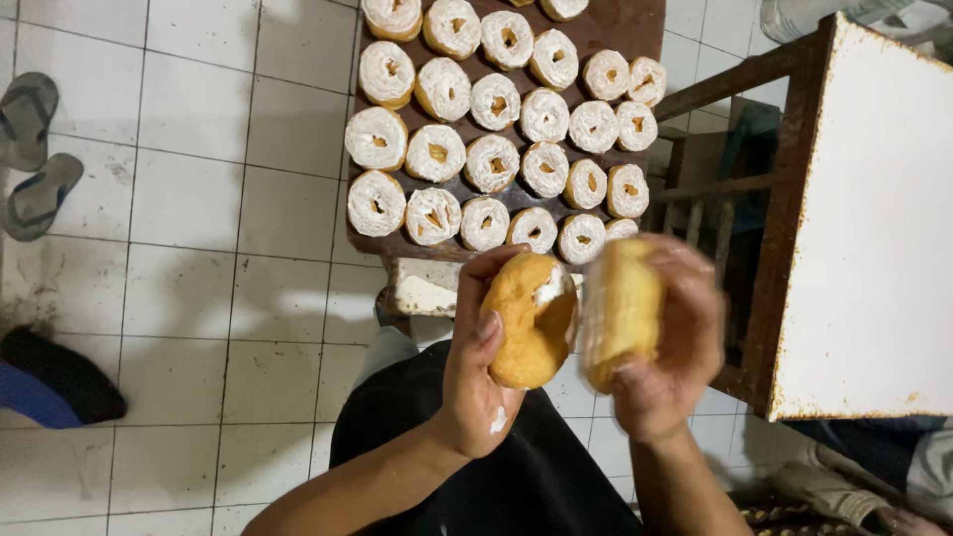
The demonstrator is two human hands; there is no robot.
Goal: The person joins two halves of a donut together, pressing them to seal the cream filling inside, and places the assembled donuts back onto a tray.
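Hands hold two golden doughnuts above a dark lap: left hand [476,372] grips a plain doughnut [528,323], right hand [667,347] clasps a blurred second doughnut [620,310], near a wooden tray [615,25] of cream-topped doughnuts [491,162].

Brightness: moderate indoor light, warm and slightly dim toward the corners.
Source: overhead — soft shadows fall on the white floor tiles [199,298] left of the person.
Glare: the white tabletop [874,228] is nearly washed out.
Blur: the right hand [665,337] smears with motion — the left hand [486,367] stays sharp.
Edges: mild wide-angle bending.
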